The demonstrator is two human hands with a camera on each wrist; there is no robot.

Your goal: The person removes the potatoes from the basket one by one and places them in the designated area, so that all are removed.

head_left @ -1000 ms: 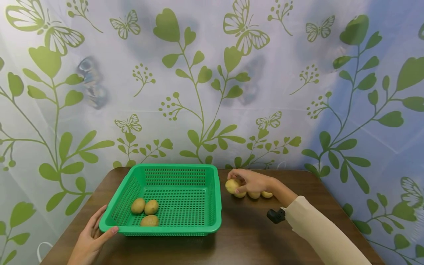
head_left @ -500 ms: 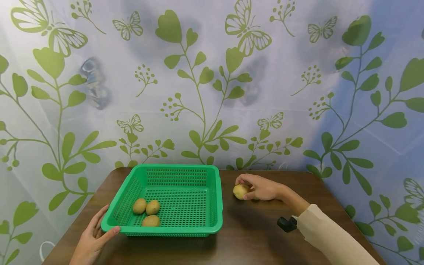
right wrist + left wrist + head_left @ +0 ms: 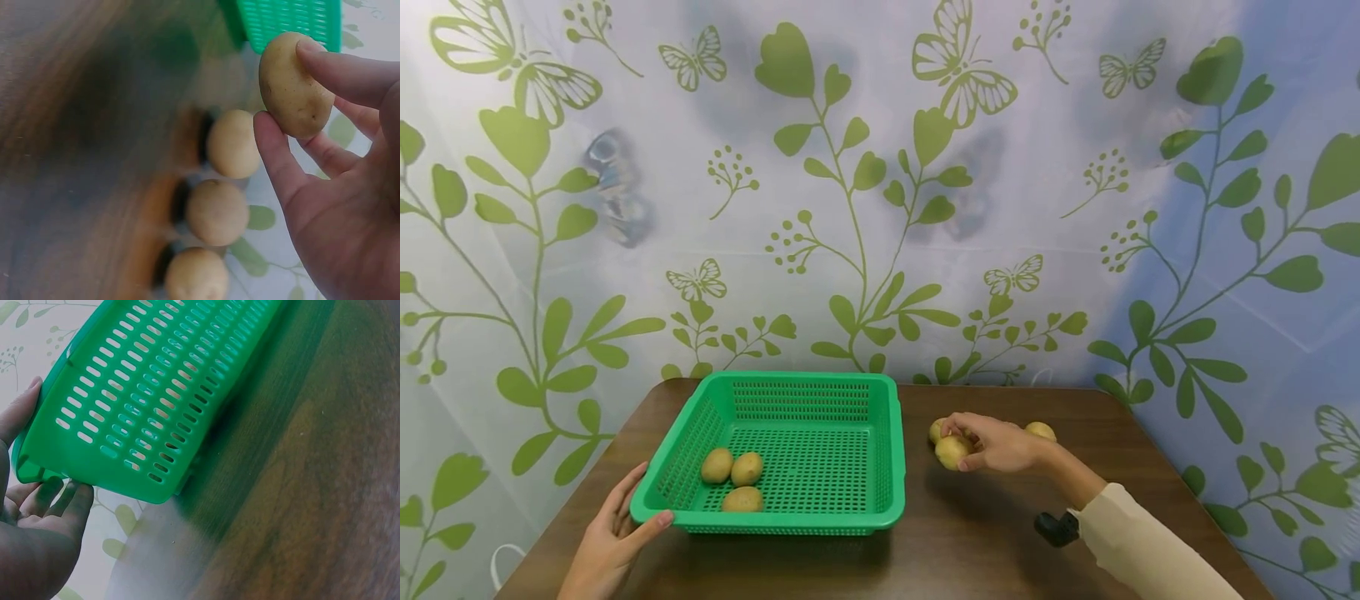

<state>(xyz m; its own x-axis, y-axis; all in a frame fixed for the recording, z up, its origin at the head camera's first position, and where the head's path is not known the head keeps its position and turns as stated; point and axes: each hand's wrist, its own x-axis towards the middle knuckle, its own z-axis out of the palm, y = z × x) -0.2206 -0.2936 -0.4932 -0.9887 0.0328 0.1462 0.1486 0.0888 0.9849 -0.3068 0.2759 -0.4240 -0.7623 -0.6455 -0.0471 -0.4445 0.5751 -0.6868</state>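
In the head view a green plastic basket (image 3: 812, 522) with slotted walls stands on the brown table. Its near left corner is gripped by my left hand (image 3: 608, 533), thumb over the rim; the left wrist view shows curled fingertips (image 3: 78, 500) under the rim. Three potatoes lie inside the basket at the left, among them a front one (image 3: 742, 500). Right of the basket, my right hand (image 3: 1003, 446) pinches a potato (image 3: 294, 87) between thumb and fingers. Beyond it, a row of potatoes on the table includes a middle one (image 3: 217, 212); the hand partly hides this row in the head view.
A brown wooden table (image 3: 970, 550) extends around the basket and up to a patterned curtain (image 3: 880, 208) behind. A black device (image 3: 1056, 529) sits at my right wrist, by the beige sleeve (image 3: 1150, 542). A white cord (image 3: 501, 562) shows at the lower left.
My right hand has come nearer to me and slightly rightward with its potato, uncovering potatoes behind it. The left hand keeps its place on the basket; the head view has shifted slightly.
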